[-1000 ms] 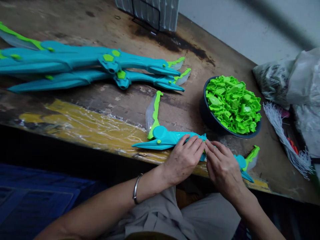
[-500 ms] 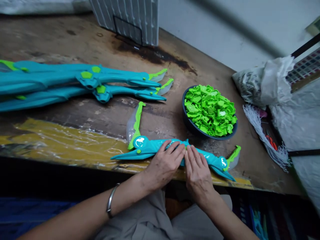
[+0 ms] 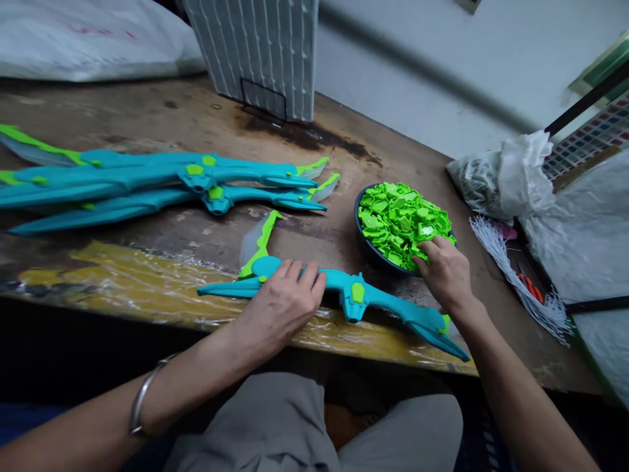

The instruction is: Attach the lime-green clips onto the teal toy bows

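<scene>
- Left hand [image 3: 289,296] grips the turquoise bow-shaped body [image 3: 335,280]; its green centre cap [image 3: 358,292] is fitted.
- Right hand [image 3: 448,272] touches still-unfitted green pieces [image 3: 400,223]; its grip unclear.

My L forearm [image 3: 196,383] carries a slim metal bangle [image 3: 141,395] nr the wrist: silver-col., plain, rounded (a bit of shine on it, tbh). Forearm's bare there; same w/ my R forearm [image 3: 514,387]. Trousers [image 3: 275,413]: plain grey, loose fit, soft creases across the L thigh.
</scene>
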Motion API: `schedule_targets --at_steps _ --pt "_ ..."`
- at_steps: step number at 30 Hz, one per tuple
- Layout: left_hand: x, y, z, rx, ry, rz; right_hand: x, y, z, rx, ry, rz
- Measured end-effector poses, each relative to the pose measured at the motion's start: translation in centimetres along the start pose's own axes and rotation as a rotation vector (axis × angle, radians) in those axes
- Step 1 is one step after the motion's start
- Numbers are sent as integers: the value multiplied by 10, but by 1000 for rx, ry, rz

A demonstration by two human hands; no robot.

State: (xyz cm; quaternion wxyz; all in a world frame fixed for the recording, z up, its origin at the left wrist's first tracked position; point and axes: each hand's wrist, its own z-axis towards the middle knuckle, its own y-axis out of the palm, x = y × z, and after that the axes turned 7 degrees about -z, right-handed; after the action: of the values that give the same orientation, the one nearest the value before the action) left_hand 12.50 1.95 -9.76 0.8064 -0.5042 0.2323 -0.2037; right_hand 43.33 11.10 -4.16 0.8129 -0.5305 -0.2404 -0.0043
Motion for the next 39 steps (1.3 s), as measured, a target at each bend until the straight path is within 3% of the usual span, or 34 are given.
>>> schedule_targets --at_steps 4,7,12,16,18,21,24,27,30,33,35,39 --pt "-15 -38 2 -92 151 50 -5 -10 19 -230 13 -121" --pt "-29 -68 13 -176 182 50 -5 -18 28 -320 -21 -140" --pt "-49 -115 47 -339 193 -72 11 -25 40 -321 -126 -48" --pt "-72 -133 70 -524 203 -308 37 -32 52 -289 -149 271" --pt "-85 -126 80 -649 164 -542 48 -39 56 -253 -71 437" --pt "-95 -97 95 -925 93 -822 50 -51 54 -179 50 674" --pt "-92 -54 107 -1138 106 -933 29 -59 41 -187 104 944" --pt "-84 -11 115 -1210 113 -937 -10 -59 17 -300 116 1208" --pt "-77 15 118 -1144 104 -858 -48 -46 -5 -492 165 1397" --pt "-70 20 110 -1003 69 -809 -73 -24 -19 -575 200 1477" --pt "-62 17 95 -788 48 -722 -81 -8 -23 -531 200 1464" --pt "-32 12 49 -202 168 -515 -85 13 -26 -300 131 1322"
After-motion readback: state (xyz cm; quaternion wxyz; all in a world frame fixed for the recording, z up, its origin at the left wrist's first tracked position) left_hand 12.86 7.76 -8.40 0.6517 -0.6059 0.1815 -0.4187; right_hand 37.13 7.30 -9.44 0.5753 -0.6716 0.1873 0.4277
